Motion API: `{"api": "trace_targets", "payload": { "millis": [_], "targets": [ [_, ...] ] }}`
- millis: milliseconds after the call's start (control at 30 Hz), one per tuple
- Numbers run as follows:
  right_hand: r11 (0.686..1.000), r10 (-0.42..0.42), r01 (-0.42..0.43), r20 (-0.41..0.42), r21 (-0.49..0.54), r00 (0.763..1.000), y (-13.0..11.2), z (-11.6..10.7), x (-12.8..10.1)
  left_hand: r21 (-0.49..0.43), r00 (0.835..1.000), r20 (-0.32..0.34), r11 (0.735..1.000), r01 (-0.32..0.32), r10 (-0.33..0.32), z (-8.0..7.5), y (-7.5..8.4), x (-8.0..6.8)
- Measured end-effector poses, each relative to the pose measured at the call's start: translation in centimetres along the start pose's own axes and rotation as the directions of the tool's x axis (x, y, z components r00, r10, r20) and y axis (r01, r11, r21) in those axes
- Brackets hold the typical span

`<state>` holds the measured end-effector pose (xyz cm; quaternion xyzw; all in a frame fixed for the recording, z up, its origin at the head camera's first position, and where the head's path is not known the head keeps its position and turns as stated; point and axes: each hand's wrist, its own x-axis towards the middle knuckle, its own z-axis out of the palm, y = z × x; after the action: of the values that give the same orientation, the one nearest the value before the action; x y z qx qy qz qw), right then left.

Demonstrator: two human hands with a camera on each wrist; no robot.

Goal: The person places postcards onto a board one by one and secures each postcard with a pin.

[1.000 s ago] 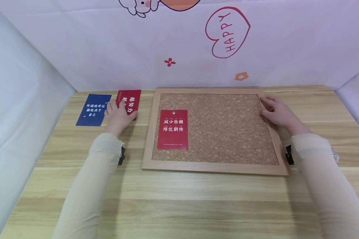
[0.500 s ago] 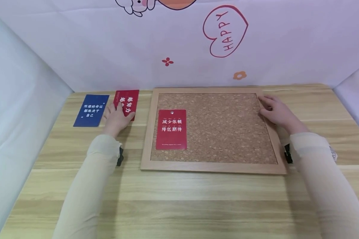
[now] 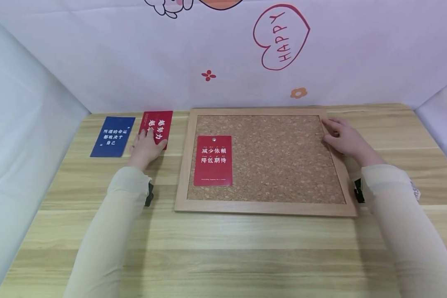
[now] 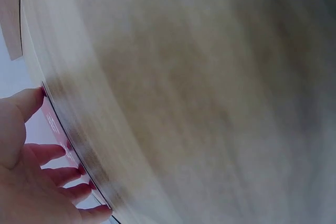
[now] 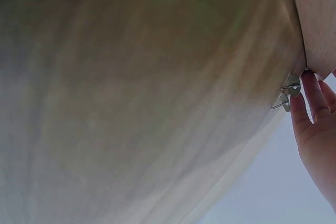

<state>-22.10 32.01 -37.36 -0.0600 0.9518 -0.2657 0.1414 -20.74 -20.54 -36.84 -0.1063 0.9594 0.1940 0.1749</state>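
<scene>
On table, left hand spread loose on red card; right hand, fingers straight, touching board near tacks.

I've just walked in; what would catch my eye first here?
Probably the framed corkboard, near the middle of the head view, with a red card on its left side. Next, the red heart outline reading HAPPY on the white backdrop behind. Left of the corkboard, the left hand touches a second red card, and a blue card lies farther left.
</scene>
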Motion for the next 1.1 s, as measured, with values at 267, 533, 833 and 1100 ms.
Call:
{"api": "trace_targets", "payload": {
  "millis": [267,533,833,1100],
  "targets": [
    [1.0,0.007,-0.007,-0.001,0.008,1.0,0.0,0.08,0.08,0.02,1.0,-0.016,1.0,-0.009,0.009,0.04,0.15,-0.12],
    [1.0,0.012,-0.012,-0.002,0.009,1.0,-0.09,0.06,0.1,0.026,1.0,-0.022,1.0,-0.01,0.01,-0.06,0.53,-0.32],
    [1.0,0.012,-0.012,0.005,0.01,1.0,-0.19,0.0,0.02,0.049,0.999,-0.031,0.999,-0.007,0.008,0.08,0.63,-0.2],
    [1.0,0.018,-0.018,0.012,0.013,1.0,-0.21,-0.01,-0.05,0.002,0.997,-0.072,1.0,0.016,-0.016,0.26,0.59,-0.19]
  ]
}}
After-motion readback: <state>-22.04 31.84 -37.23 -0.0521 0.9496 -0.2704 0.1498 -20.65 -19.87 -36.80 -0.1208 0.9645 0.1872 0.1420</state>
